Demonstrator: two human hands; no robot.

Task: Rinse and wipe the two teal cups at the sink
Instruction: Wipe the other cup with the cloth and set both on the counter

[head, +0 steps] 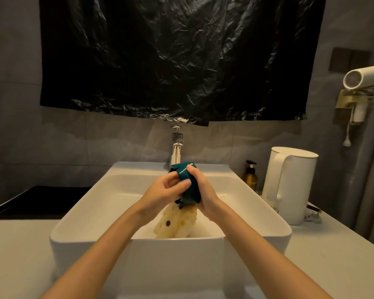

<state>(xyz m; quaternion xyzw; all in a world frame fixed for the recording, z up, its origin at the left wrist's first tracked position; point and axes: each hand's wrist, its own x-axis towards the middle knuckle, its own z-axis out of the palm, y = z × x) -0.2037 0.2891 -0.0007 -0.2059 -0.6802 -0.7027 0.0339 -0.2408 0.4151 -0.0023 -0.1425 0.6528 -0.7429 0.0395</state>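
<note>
So, head view, the only one there is: both hands are up over the white sink (84, 212) with one teal cup (189, 184) held between them, just in front of the faucet (177, 152). The right hand (205, 190) is wrapped round the cup's right side with the thumb over the top, and the left hand (164, 189) has its fingers curled onto the left wall, so both are clamped on it.

The cup is tilted. Its long axis runs from the far end by the faucet down toward the person, and a pale dotted cloth (175, 223) hangs from the near, lower end into the basin. I can't tell if that end is the mouth.

My guess is this is the wiping step. The right hand does the holding while the left, nearer the cloth, looks best placed to work it.

I can't spot the second cup anywhere, and I see no running water.
</note>
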